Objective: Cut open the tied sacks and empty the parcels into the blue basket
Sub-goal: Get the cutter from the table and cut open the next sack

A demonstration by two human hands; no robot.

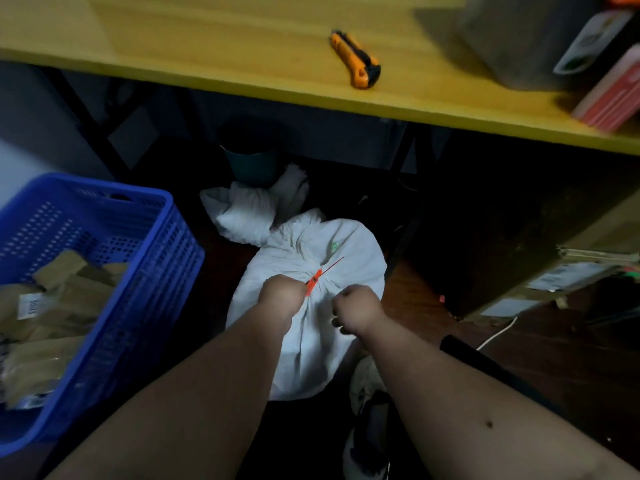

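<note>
From the head view, your left hand is curled into a fist at the gathered neck of the white cloth sack, gripping the bunched fabric right beside the orange plastic zip tie that cinches it. The tie's thin tail sticks out up and to the right, away from your knuckles. Your right hand is also curled tight, just to the right of the neck, with its fingers pinching a fold of the sack's cloth. The two hands are near each other but apart, with the tied neck between them.

The sack stands on the dark floor between your forearms, full and rounded, its tie uncut. Behind it lies a crumpled, slack white cloth sack, touching it at the upper left. To your left sits the blue perforated plastic basket, tilted in view, with brown paper-wrapped parcels piled inside.

Above, the orange and black utility knife lies on the yellow wooden surface, well apart from both hands. Under the surface stands a dark teal bucket. At the bottom, a shoe shows, blurred.
</note>
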